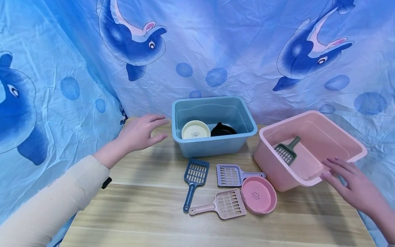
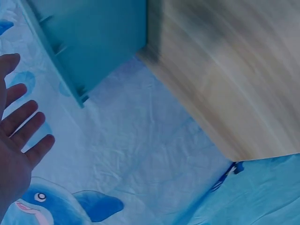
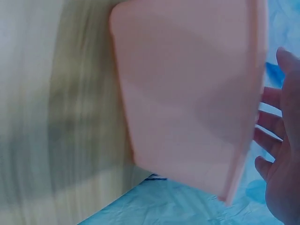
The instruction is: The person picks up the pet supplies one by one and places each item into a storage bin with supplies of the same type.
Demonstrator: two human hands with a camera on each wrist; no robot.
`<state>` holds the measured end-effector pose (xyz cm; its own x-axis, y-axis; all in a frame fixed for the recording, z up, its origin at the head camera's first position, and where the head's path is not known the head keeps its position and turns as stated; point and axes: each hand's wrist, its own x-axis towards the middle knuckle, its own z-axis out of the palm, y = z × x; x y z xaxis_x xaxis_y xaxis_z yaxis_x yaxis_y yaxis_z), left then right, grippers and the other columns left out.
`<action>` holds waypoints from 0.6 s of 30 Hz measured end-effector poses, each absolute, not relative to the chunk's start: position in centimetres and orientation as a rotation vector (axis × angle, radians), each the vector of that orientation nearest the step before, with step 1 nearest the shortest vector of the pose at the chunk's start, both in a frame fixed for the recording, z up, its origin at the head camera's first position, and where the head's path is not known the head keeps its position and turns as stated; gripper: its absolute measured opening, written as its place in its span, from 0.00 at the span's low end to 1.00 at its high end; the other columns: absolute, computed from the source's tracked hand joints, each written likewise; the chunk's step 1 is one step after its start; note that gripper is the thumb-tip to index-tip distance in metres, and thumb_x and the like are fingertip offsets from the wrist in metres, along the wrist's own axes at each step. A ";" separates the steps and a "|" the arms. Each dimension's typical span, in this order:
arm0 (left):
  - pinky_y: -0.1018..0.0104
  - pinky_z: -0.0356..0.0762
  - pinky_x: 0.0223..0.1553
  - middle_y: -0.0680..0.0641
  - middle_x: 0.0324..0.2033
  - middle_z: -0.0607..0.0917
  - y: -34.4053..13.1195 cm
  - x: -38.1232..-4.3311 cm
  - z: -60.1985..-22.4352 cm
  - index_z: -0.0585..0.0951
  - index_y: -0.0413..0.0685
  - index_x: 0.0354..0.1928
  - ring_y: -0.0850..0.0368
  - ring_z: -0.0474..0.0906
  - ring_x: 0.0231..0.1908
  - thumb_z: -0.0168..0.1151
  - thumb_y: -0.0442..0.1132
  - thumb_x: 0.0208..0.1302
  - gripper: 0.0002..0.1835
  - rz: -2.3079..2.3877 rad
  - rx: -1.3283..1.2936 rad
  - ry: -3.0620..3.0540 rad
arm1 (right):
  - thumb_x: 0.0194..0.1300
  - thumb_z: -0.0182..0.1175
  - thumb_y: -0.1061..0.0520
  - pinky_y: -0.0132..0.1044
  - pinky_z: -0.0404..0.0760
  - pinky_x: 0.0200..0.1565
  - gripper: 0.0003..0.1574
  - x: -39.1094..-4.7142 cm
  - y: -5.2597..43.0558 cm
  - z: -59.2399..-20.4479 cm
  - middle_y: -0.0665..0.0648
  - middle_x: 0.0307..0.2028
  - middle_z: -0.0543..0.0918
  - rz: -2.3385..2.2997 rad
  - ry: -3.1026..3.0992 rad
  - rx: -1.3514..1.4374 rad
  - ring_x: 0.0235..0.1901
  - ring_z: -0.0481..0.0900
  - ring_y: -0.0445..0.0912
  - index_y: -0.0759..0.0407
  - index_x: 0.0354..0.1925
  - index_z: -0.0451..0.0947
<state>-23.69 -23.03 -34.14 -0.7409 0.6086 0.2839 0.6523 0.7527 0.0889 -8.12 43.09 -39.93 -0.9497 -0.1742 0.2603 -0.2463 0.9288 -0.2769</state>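
Observation:
My left hand [image 1: 140,133] hovers just left of a blue bin [image 1: 213,145], fingers spread and holding nothing. That bin contains a cream bowl [image 1: 195,130] with a fish print and a black bowl [image 1: 223,130] with a pointed ear. On the right, my right hand [image 1: 351,181] is at the near right rim of a pink bin [image 1: 271,164], its extended fingers reaching over the edge. A dark green litter scoop [image 1: 287,151] leans inside the pink bin. The right wrist view shows the fingers [image 3: 269,123] right at the rim, the thumb apart from it.
In front of the bins lie a dark blue scoop [image 1: 196,173], a purple scoop [image 1: 229,175] and a pale pink scoop [image 1: 228,204]. A pink bowl [image 1: 258,195] with a paw print touches this group. Dolphin-printed blue cloth [image 1: 197,51] hangs behind the wooden table [image 1: 148,219].

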 end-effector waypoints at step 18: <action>0.39 0.81 0.65 0.36 0.60 0.87 -21.2 -23.9 -42.2 0.86 0.41 0.61 0.38 0.84 0.62 0.63 0.59 0.76 0.29 -0.446 -1.122 -2.081 | 0.59 0.81 0.53 0.23 0.68 0.23 0.40 -6.6 35.7 -33.4 0.54 0.65 0.82 0.340 -2.715 0.597 0.29 0.71 0.30 0.48 0.69 0.81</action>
